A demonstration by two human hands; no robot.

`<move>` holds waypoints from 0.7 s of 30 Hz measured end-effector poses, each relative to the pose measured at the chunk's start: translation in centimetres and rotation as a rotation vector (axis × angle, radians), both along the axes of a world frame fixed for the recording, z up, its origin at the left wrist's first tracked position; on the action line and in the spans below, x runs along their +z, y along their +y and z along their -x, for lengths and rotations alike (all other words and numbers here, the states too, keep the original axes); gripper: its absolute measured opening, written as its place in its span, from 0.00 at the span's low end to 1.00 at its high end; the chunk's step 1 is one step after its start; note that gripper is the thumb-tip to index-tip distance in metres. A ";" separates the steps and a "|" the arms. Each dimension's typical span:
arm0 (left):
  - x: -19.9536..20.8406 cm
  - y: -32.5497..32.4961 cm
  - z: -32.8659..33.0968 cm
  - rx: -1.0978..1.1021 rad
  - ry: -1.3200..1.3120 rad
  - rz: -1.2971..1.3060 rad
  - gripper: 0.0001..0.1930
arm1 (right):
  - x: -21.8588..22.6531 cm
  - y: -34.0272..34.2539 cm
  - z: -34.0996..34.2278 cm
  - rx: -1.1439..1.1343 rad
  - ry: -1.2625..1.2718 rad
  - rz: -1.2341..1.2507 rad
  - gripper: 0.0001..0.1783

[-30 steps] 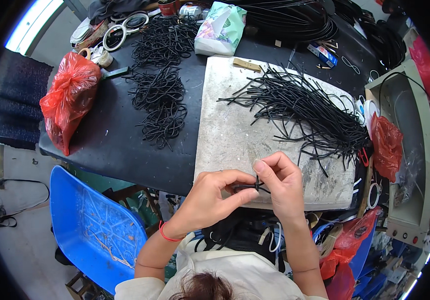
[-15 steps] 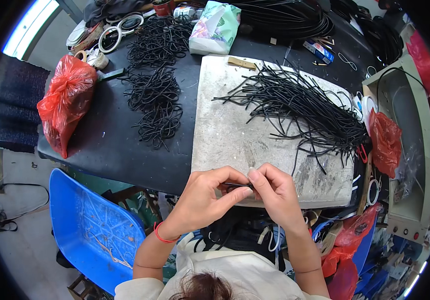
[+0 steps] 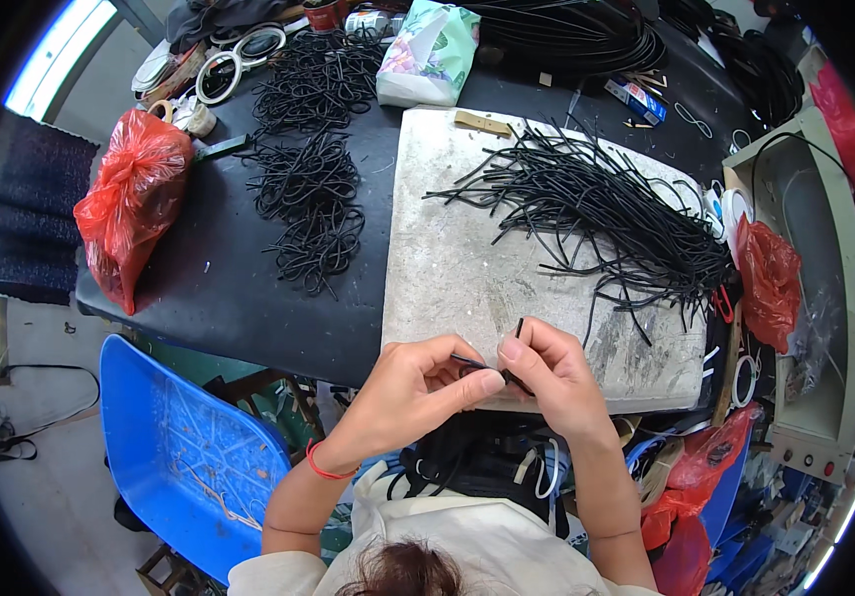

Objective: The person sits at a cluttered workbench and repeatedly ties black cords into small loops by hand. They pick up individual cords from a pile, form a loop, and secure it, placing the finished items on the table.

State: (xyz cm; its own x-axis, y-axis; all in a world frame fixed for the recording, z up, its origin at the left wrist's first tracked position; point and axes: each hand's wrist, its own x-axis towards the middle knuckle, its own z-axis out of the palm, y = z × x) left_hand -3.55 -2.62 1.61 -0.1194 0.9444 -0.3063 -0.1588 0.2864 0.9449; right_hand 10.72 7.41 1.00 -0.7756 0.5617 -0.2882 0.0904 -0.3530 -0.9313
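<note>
Pinching a black cord [image 3: 464, 360], the left hand [image 3: 409, 390] and right hand [image 3: 554, 379] nearly meet. Even grip pressure should prevent slipping.

Held cord [image 3: 466, 361] black; board [image 3: 452, 268] off-white, grey-smudged; tub [image 3: 149, 417] blue.

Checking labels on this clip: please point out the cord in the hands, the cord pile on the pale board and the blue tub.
Held cord [image 3: 466, 361], head view: exposed stretch toward picture's left.
Cord pile [image 3: 606, 211], head view: middle of the pile.
Blue tub [image 3: 149, 432], head view: bare inner wall.
</note>
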 end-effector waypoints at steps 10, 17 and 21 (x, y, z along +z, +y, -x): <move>-0.9 -0.3 -1.6 0.148 -0.289 -0.082 0.08 | -0.4 -0.6 0.1 -0.174 0.046 -0.145 0.17; -1.9 -0.5 -4.9 0.377 0.134 -0.196 0.08 | -1.1 -0.9 1.2 -0.413 -0.031 -0.331 0.18; -1.7 0.2 -3.4 0.260 0.058 -0.165 0.08 | -0.6 -0.3 0.6 -0.323 -0.009 -0.390 0.18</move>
